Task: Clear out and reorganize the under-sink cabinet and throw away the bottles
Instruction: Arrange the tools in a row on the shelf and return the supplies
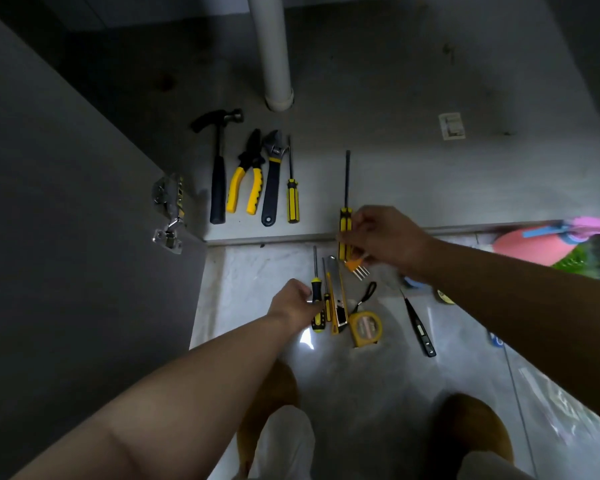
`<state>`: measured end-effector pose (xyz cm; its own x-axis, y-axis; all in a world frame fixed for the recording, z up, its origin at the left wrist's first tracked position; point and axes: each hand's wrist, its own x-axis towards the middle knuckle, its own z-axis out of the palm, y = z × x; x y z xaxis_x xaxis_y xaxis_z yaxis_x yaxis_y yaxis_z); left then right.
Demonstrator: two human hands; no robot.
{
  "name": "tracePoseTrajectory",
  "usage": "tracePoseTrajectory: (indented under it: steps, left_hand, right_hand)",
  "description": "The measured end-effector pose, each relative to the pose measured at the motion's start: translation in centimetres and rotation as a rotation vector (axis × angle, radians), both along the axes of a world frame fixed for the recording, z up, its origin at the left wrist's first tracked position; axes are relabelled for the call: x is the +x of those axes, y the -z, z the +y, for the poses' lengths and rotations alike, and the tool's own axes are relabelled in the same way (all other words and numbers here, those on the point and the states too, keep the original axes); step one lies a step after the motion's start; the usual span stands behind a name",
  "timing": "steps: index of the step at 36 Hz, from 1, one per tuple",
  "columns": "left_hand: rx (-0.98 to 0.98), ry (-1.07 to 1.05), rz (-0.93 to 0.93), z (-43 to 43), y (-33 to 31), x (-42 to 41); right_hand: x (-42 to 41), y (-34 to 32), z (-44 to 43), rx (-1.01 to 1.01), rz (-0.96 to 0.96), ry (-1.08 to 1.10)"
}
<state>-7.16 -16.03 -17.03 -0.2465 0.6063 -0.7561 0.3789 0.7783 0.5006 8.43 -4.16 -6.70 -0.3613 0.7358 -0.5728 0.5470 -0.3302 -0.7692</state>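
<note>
On the cabinet floor (413, 174) a hammer (218, 168), yellow pliers (246, 181), an adjustable wrench (272, 174) and a yellow screwdriver (292, 188) lie in a row. My right hand (385, 237) grips the yellow-and-black handle of a long screwdriver (346, 202) above the cabinet's front edge. A small set of hex keys (359, 266) shows under its fingers. My left hand (293, 303) holds a black-and-yellow screwdriver (316, 292) on the tiled floor. No bottle is identifiable.
A utility knife (336, 296), a yellow tape measure (366, 329) and a black tester pen (418, 327) lie on the tiles. A white drain pipe (272, 53) stands in the cabinet. The open door with its hinge (168, 213) is at the left. A pink object (530, 245) sits at the right.
</note>
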Motion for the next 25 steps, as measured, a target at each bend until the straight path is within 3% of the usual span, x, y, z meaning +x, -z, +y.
tracePoseTrajectory:
  steps: [5,12,21,25]
  left_hand:
    - [-0.042,0.204,0.163,1.0,1.2,0.3]
    - [-0.096,0.189,0.175,1.4,1.7,0.1]
    - [-0.114,-0.241,-0.219,-0.4,1.3,-0.9]
    - [-0.127,-0.321,-0.407,-1.3,0.0,-1.5]
  right_hand:
    - [-3.8,0.8,3.1,0.152,-0.175,-0.017]
    - [-7.6,2.9,5.0,0.241,-0.361,-0.066]
    - [-9.0,3.9,5.8,0.314,-0.405,-0.019]
    - [-8.9,4.0,5.7,0.324,-0.409,-0.022]
